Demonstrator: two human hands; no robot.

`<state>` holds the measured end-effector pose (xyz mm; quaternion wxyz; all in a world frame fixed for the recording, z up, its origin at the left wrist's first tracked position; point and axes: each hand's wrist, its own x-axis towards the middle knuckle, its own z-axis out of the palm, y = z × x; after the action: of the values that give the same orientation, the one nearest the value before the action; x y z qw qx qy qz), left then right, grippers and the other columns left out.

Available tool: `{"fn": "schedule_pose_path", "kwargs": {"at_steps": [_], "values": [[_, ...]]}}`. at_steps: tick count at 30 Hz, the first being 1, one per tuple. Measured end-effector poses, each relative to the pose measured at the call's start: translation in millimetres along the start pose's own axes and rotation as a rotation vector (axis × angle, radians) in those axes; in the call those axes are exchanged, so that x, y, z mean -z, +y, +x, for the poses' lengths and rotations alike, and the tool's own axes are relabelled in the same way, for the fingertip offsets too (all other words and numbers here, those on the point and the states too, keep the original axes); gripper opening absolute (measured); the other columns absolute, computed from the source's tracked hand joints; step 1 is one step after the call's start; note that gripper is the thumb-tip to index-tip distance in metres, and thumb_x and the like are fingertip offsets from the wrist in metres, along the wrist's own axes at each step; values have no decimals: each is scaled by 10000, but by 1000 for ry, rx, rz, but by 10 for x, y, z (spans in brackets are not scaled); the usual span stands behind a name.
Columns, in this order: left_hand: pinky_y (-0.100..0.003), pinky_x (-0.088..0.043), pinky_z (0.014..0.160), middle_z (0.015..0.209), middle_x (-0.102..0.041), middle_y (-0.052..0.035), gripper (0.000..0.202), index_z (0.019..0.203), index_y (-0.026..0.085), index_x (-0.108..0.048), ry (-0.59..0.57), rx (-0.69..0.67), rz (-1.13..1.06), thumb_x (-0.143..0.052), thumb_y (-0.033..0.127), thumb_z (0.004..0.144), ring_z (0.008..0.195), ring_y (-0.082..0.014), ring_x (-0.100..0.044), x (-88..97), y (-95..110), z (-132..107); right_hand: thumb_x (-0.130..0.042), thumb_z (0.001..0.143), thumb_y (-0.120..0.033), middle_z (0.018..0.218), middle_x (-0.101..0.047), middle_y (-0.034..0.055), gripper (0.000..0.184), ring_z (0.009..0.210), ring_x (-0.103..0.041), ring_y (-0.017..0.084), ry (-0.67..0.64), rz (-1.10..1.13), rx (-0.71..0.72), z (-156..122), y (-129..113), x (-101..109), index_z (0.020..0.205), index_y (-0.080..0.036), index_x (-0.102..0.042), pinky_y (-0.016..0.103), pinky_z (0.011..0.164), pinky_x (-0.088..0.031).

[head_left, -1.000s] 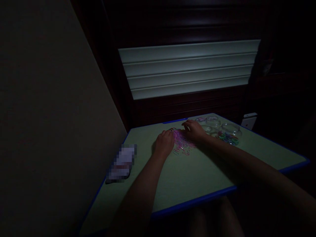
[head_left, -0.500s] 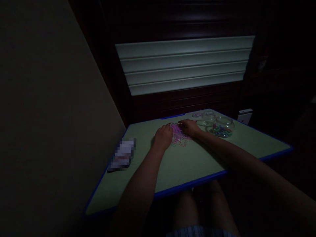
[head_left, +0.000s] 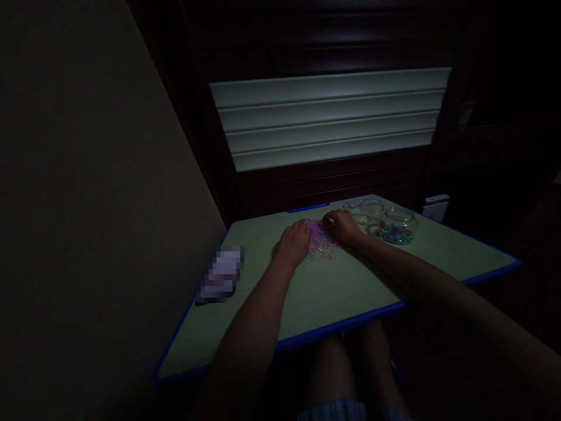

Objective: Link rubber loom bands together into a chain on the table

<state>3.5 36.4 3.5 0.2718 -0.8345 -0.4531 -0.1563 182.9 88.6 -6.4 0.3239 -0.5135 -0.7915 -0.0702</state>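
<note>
A loose heap of small, thin pink and purple loops (head_left: 321, 241) lies towards the far side of the table; dim light hides their exact kind. At its left edge rests my left hand (head_left: 295, 242), fingers curled down and closed; whatever they hold is hidden. My right hand (head_left: 342, 227) is over the heap's far right side, with thumb and fingers pinched together. Anything in that pinch is too small to make out. Just right of the right hand stands a clear round jar (head_left: 401, 219) with several coloured rings in its bottom.
Behind the right hand are a second clear round container (head_left: 371, 207) and a small clear item (head_left: 350, 205). A phone-like flat object (head_left: 221, 275), blurred out, lies at the table's left edge. The pale green table (head_left: 333, 298) has a blue rim. A wall rises on the left.
My right hand has drawn its fingers in from a stretched reach to a closer pinch. The left hand stays by the heap. The whole view has shifted slightly.
</note>
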Motion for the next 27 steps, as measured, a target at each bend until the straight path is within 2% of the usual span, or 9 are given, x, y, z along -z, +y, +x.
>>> {"fn": "schedule_pose_path", "kwargs": {"at_steps": [5, 8, 11, 19, 24, 27], "values": [[-302, -393, 750, 903, -565, -93, 217, 877, 141, -556, 86, 45, -108, -350, 177, 820, 866, -187, -487, 5, -2, -8, -514, 712, -265, 847, -642, 75, 188, 797, -561, 165, 73, 453, -116, 51, 22, 9, 795, -139, -626, 282, 749, -388], [-285, -393, 754, 874, -572, -75, 221, 859, 154, -560, 156, 123, -208, -344, 189, 826, 842, -171, -496, -9, -11, -23, -558, 676, -311, 745, -624, 55, 193, 681, -549, 134, 37, 783, -196, 67, -19, 41, 735, -133, -603, 262, 665, -406], [-265, -397, 737, 862, -578, -63, 217, 843, 160, -566, 218, 186, -343, -352, 190, 822, 809, -152, -511, -42, -9, -29, -618, 618, -303, 694, -603, 28, 193, 618, -519, 105, -22, 996, -253, 45, -74, 111, 713, -136, -595, 248, 627, -396], [-227, -414, 665, 757, -606, -29, 163, 755, 155, -584, 321, 374, -779, -427, 196, 767, 691, -115, -540, -186, 71, 59, -618, 620, -294, 607, -543, -9, 189, 527, -443, 69, -145, 1097, -336, -12, -149, 278, 745, -153, -600, 198, 483, -315], [-223, -432, 649, 702, -606, -14, 115, 709, 141, -585, 373, 564, -1047, -483, 195, 711, 656, -108, -551, -172, 77, 103, -618, 614, -270, 627, -521, -13, 193, 510, -416, 52, -238, 1145, -355, -25, -147, 324, 768, -157, -596, 179, 447, -278], [-213, -445, 605, 678, -596, 0, 115, 721, 143, -581, 347, 617, -1222, -496, 217, 706, 630, -99, -547, -161, 90, 108, -617, 612, -271, 613, -504, -17, 200, 486, -391, 44, -277, 1161, -341, -25, -134, 317, 773, -157, -592, 174, 421, -250]]}}
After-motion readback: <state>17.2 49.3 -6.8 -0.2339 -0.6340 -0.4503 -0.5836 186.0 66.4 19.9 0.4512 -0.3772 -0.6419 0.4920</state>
